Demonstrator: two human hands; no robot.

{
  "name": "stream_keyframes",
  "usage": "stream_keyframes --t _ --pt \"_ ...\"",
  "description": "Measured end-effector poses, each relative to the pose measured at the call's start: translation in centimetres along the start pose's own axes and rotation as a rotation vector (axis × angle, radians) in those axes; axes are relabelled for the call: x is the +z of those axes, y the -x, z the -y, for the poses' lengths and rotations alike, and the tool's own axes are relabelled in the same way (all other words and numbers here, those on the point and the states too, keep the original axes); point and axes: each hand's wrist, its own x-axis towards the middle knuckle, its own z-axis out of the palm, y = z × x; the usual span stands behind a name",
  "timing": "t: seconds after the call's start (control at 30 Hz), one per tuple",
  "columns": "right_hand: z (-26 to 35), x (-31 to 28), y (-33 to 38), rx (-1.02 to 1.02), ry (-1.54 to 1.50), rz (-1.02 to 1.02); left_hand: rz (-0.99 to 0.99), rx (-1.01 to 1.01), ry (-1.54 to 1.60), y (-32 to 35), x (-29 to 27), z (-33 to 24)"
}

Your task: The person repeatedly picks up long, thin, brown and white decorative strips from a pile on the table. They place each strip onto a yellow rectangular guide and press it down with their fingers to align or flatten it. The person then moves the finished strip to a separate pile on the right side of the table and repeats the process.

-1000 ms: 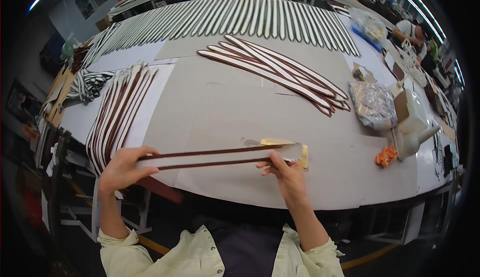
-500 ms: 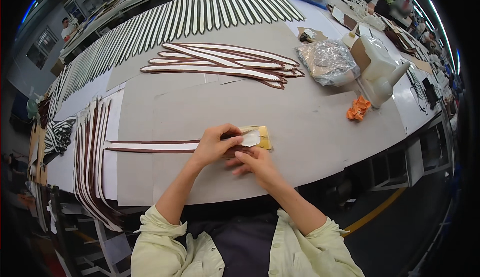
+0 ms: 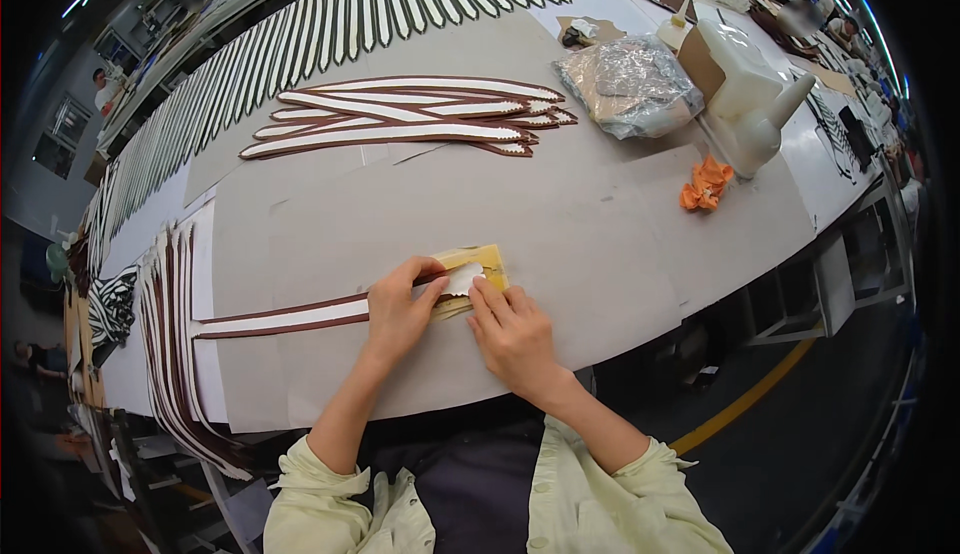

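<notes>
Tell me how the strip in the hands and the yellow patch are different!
The strip is long; the yellow patch is much shorter. The strip is white with brown edges; the yellow patch is mostly yellow. The strip's end is on top; the yellow patch is underneath. Both are by the left hand and right hand.

You're facing a big grey-topped worktable (image 3: 600,244). Dark floor (image 3: 790,444) is showing lower right, yellow line (image 3: 752,394) crossing it. Upper left, another long bench (image 3: 225,19) is stretching away, a window (image 3: 64,134) is sitting in the pale wall (image 3: 35,192), tube lights (image 3: 72,5) are glowing.
</notes>
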Motion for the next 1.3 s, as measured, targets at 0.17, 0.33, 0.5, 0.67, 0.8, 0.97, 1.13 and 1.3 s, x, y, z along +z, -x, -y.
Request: stream_keyframes --t 0.17,0.33,0.5,0.67,0.8,0.97,1.13,1.3 --pt "-0.1 -0.1 0.1 0.004 0.066 0.014 -0.003 0.032 -0.049 -0.4 0.4 -0.9" --pt "-0.3 0.0 0.3 0.008 0.079 0.024 0.015 0.011 0.004 -0.5 0.4 -0.7" --pt "-0.2 0.0 0.2 0.000 0.124 0.033 0.020 0.039 0.004 -0.7 0.3 -0.3" --pt "-0.1 -0.3 0.1 0.023 0.153 0.052 0.044 0.066 -0.030 -0.8 0.3 -0.6" --pt "0.0 0.0 0.1 0.053 0.161 0.034 0.064 0.083 -0.059 -0.6 0.2 -0.6" --pt "-0.6 0.0 0.1 0.069 0.126 0.022 0.250 0.198 -0.165 -1.1 -2.6 -2.0" --pt "-0.7 0.1 0.0 0.056 0.119 -0.015 0.419 0.253 -0.327 -2.1 -4.4 -1.8" --pt "-0.6 -0.1 -0.1 0.050 0.108 -0.005 0.402 0.365 -0.343 -2.2 -4.2 -0.3"
